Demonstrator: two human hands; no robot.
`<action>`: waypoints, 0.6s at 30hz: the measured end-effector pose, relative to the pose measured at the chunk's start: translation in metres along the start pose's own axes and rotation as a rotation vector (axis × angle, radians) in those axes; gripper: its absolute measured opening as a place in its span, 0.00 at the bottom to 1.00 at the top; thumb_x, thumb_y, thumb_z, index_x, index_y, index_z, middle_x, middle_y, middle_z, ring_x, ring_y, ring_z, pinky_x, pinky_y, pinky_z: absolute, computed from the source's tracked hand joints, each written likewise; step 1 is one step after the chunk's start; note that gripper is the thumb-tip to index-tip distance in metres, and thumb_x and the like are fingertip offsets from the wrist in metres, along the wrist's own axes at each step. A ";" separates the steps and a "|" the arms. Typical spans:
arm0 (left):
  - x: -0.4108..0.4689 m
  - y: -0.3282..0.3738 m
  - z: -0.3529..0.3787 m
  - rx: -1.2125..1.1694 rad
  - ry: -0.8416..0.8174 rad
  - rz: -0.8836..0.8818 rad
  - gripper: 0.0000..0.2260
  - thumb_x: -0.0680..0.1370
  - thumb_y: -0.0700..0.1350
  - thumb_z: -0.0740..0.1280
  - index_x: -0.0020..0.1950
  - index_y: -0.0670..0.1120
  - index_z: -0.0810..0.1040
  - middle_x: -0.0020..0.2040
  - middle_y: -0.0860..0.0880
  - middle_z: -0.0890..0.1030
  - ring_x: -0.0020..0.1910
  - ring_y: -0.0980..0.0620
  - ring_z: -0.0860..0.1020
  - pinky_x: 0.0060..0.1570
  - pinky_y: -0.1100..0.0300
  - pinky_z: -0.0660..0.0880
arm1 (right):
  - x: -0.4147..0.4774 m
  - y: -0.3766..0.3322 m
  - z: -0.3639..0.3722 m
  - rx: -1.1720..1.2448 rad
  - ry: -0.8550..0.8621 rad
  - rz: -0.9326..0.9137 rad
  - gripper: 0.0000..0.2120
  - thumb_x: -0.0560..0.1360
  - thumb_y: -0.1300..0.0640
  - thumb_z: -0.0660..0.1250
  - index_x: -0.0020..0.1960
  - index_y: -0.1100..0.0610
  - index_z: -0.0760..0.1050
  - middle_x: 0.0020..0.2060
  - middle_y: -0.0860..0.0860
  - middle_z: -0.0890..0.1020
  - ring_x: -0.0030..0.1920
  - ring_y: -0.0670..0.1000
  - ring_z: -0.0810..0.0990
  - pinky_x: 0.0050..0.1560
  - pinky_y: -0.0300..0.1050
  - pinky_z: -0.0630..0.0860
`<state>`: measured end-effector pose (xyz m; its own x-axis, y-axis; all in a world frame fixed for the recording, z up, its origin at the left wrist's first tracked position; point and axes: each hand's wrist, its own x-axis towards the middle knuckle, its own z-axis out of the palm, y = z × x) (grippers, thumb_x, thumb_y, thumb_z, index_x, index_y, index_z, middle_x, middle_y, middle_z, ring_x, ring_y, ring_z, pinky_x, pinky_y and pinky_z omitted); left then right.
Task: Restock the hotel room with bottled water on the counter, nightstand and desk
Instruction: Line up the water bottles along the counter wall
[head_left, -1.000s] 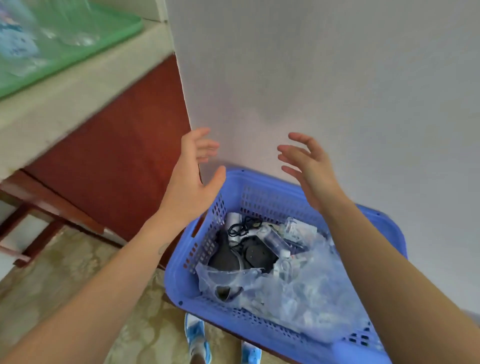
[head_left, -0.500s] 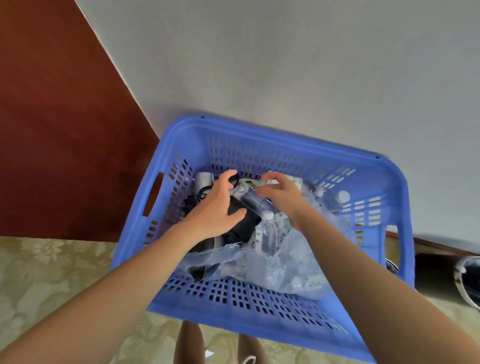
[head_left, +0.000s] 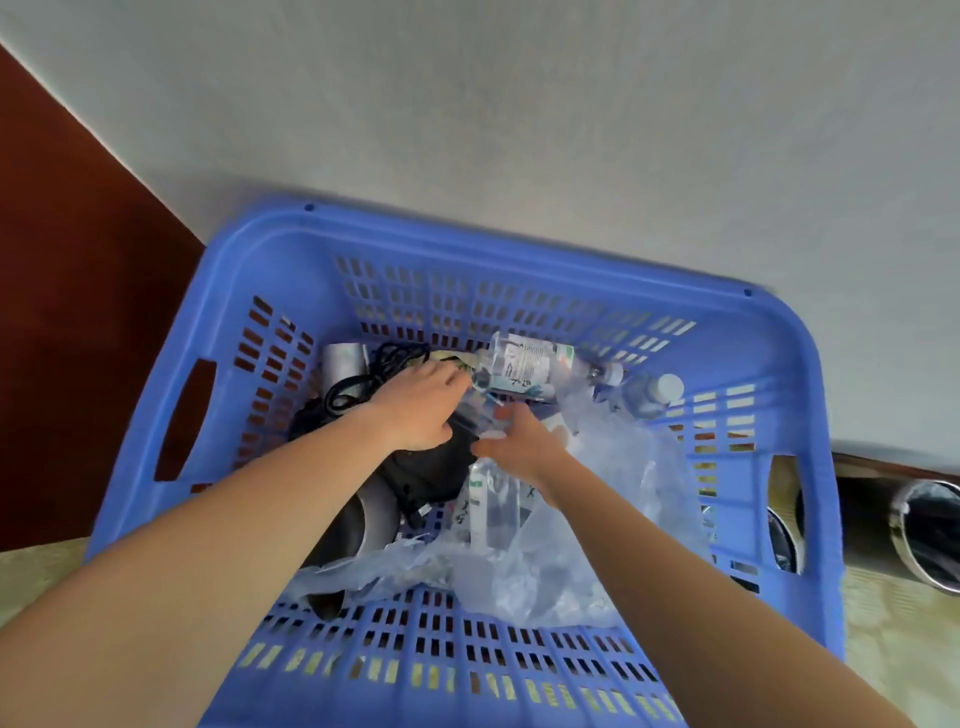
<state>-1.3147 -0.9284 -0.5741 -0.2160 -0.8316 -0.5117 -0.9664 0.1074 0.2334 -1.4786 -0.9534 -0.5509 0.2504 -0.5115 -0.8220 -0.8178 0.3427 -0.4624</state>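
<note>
**Both hands inside the blue basket of bottles**

A blue plastic basket (head_left: 519, 249) with slotted walls filled most of the view. In it one labelled water bottle (head_left: 524, 364) lay on its side against the far wall. A second bottle (head_left: 647, 397) with a white cap leaned in the far right corner. A third bottle (head_left: 488, 501) lay under loose clear plastic wrap (head_left: 613, 467).

The left side of the basket held a black cable (head_left: 363, 379), a grey cylinder (head_left: 340, 361) and a black appliance (head_left: 431, 473) that I could not identify.

The left hand (head_left: 421, 410) reached to the end of the labelled water bottle. Its fingertips were hidden, so I cannot tell if it gripped the bottle. The right hand (head_left: 519, 447) rested on the wrap with relaxed fingers and held nothing.

Behind the basket was a white wall (head_left: 519, 104), and at the left a dark red wooden panel (head_left: 78, 260). A round metal bin (head_left: 930, 540) stood at the right on the pale patterned floor (head_left: 909, 649).
</note>
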 end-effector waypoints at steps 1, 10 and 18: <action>0.007 0.000 0.002 0.052 -0.027 0.021 0.28 0.79 0.45 0.65 0.76 0.44 0.59 0.74 0.44 0.63 0.73 0.43 0.62 0.68 0.51 0.63 | 0.002 0.003 0.001 -0.040 -0.013 0.001 0.30 0.76 0.55 0.69 0.72 0.57 0.58 0.54 0.54 0.73 0.50 0.53 0.74 0.50 0.47 0.72; 0.040 0.015 0.017 0.280 -0.033 -0.023 0.35 0.76 0.46 0.69 0.78 0.44 0.56 0.75 0.42 0.60 0.72 0.42 0.61 0.69 0.51 0.60 | 0.010 0.018 0.005 -0.180 -0.076 -0.023 0.33 0.69 0.53 0.77 0.69 0.59 0.67 0.62 0.57 0.77 0.59 0.56 0.77 0.61 0.51 0.75; 0.039 0.028 0.032 0.306 -0.063 -0.126 0.33 0.75 0.40 0.70 0.75 0.44 0.57 0.72 0.38 0.60 0.70 0.37 0.62 0.68 0.49 0.61 | 0.007 0.021 0.002 -0.233 -0.065 -0.088 0.22 0.71 0.54 0.76 0.61 0.60 0.74 0.55 0.56 0.80 0.54 0.56 0.78 0.56 0.48 0.73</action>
<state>-1.3551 -0.9401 -0.6143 -0.0915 -0.8144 -0.5731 -0.9809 0.1729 -0.0890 -1.4935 -0.9483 -0.5668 0.3523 -0.4768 -0.8053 -0.8868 0.1049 -0.4501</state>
